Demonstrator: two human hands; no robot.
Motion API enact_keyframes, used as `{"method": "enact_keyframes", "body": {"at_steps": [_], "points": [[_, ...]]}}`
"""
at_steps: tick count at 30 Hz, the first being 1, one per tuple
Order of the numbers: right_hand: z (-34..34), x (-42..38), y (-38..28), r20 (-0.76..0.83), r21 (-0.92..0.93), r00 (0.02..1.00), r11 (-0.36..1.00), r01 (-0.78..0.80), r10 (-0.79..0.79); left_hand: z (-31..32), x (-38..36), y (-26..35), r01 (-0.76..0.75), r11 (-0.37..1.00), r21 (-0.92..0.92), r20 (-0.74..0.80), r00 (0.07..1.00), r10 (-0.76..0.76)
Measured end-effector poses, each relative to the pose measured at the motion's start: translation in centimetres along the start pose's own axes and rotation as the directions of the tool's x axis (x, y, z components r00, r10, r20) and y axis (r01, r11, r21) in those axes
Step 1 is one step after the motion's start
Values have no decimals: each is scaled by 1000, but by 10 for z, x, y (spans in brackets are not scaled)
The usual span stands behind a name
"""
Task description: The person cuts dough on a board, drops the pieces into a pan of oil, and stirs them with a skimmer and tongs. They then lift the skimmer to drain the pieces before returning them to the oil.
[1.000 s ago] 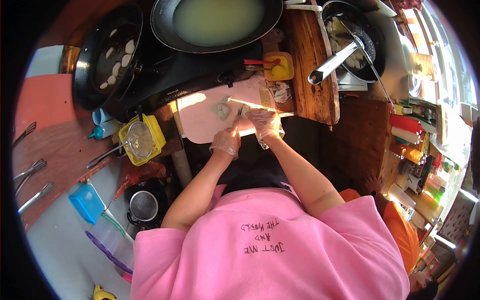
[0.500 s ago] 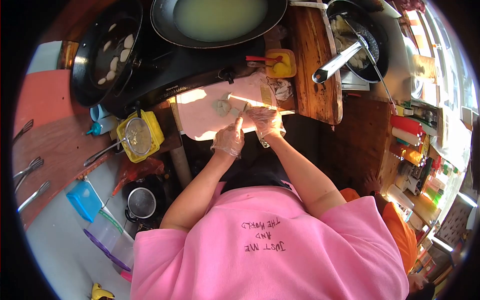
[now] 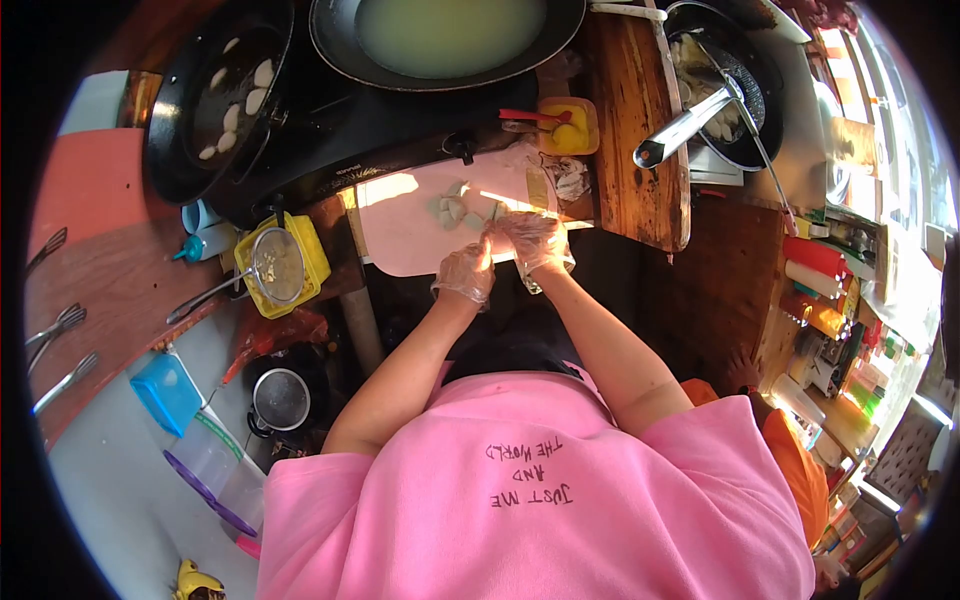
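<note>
Just beyond the fingertips: pale pieces (image 3: 453, 208) lie on the pink board (image 3: 400, 235), near the middle of the frame, up and to the left of where the hands meet.
Nearer hand: the left hand (image 3: 465, 273) has its fingertips closer to the main cluster; the right hand (image 3: 533, 240) stands just beside the rightmost pale bit.
Long axis: none clear; the pieces form a loose, uneven clump.
Gloved grip: the hands come together at the board's near edge, fingers bunched; what, if anything, is pinched between them cannot be made out.
Look of the pieces: small, whitish-grey, blunt-edged lumps, some touching, in shade below a bright strip of sunlight.
Around the board: a yellow tub (image 3: 592, 127) with a red-handled utensil (image 3: 533, 117) lies toward the upper right, and a wide pan (image 3: 325, 50) of cloudy liquid fills the top centre.
</note>
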State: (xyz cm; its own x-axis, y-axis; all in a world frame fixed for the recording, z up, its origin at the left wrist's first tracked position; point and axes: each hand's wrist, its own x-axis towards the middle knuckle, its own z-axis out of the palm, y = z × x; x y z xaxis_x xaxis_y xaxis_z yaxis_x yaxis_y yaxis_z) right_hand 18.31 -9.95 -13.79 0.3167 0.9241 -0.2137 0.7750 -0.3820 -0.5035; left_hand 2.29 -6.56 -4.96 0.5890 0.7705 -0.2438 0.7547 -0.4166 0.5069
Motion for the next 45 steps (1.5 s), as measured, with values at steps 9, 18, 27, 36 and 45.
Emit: {"method": "enact_keyframes", "body": {"at_steps": [9,18,27,36,45], "points": [[-15,-5,-11,-20,-78,995,993,91,-93,6,1,-3,42,995,90,94,994,-51],[-12,-7,-9,-21,340,991,932,-121,136,1,-18,-18,41,997,-67,-7,999,-41],[-18,-1,-14,-55,-181,996,981,62,-74,-21,-3,9,-57,989,-136,-163,986,34],[-23,-8,-15,-89,-171,986,977,128,-144,-6,0,1,-105,994,-42,-157,983,97],[-60,1,-48,119,-490,991,865,110,-59,-4,3,4,-11,1000,-4,-16,1000,11]]}}
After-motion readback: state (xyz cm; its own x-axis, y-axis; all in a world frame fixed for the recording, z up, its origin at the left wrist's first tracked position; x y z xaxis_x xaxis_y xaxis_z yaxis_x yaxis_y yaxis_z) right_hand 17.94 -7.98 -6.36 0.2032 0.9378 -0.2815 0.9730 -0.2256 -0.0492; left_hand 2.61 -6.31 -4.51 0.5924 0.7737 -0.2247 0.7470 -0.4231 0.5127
